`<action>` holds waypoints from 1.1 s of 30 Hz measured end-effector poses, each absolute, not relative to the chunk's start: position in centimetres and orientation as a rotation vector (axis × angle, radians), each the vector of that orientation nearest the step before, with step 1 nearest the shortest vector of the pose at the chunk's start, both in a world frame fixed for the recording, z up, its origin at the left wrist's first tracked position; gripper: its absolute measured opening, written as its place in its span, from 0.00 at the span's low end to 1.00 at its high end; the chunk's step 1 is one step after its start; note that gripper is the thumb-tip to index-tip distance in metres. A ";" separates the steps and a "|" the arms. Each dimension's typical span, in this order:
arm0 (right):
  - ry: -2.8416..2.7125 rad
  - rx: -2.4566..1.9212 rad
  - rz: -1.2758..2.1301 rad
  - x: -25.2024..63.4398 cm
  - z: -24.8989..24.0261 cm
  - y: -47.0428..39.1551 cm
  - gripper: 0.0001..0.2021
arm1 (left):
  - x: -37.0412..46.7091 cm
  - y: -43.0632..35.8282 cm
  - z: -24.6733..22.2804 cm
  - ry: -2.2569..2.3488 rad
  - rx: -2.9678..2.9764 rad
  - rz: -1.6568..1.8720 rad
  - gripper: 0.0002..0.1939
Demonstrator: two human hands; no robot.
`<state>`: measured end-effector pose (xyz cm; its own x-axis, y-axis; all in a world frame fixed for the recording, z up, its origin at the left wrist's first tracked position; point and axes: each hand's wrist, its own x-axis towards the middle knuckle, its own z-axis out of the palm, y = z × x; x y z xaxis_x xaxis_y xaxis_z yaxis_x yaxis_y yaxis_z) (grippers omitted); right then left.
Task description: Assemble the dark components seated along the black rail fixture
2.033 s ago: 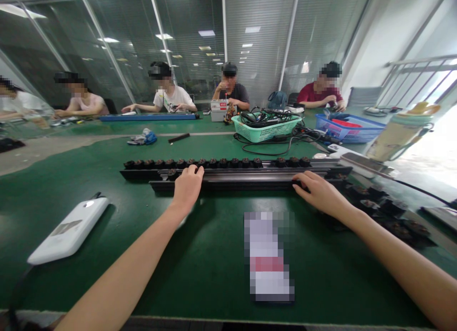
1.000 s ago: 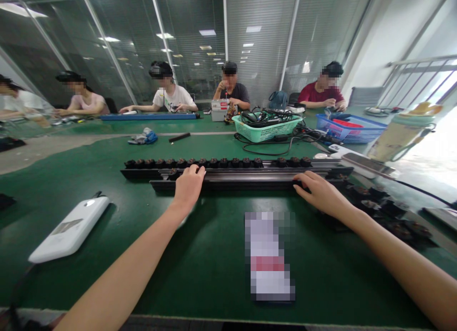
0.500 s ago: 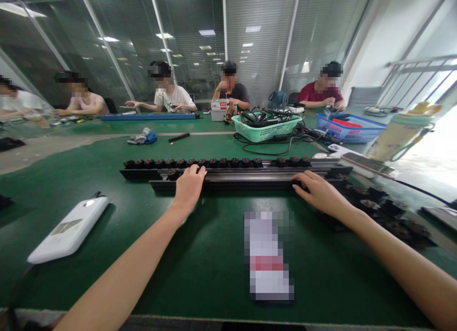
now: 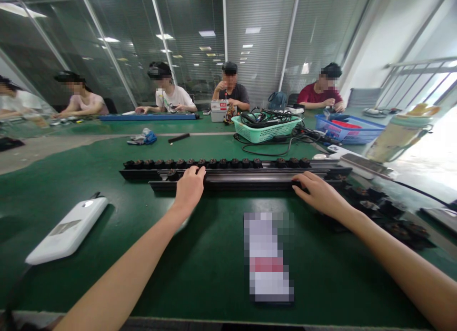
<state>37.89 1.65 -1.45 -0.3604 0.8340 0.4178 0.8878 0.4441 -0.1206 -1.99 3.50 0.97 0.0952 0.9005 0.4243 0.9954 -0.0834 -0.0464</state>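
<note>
A long black rail (image 4: 246,180) with a shiny channel lies crosswise before me, one small black round-topped piece (image 4: 173,174) seated near its left end. My left hand (image 4: 190,187) is closed over the rail beside that piece, fingertips bent over the far side. Whether a small part is under those fingers is hidden. Toward the right end, my right hand (image 4: 316,189) grips the rail's near edge with curled fingers. Right behind is a second black rail (image 4: 141,174) carrying a row of several similar pieces, with a gap right of the middle.
Loose black pieces (image 4: 369,205) lie beyond my right hand. A pixelated phone (image 4: 267,255) lies between my forearms, a white device (image 4: 69,231) at left. Farther back are a green basket of cables (image 4: 267,130), a blue basket (image 4: 367,131) and a bottle (image 4: 400,136). Several people sit opposite.
Both hands stay almost where they were on the rail, with only a very slight shift. Across the table, a person in white has drawn a hand down toward the blue bar.
</note>
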 end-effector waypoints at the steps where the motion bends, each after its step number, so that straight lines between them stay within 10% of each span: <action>1: -2.281 -1.450 -0.176 37.9 -1.4 1.6 0.13 | -2.0 3.5 1.0 -1.878 -2.066 -0.415 0.25; 33: -2.260 -1.453 -0.193 37.7 -1.1 1.3 0.12 | -1.6 2.8 1.3 -1.890 -2.119 -0.360 0.32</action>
<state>37.71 1.33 -1.14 -0.3480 0.8295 0.4368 0.8916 0.4368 -0.1191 -1.59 2.83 1.31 0.1140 0.9239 0.3652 0.9935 -0.1062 -0.0414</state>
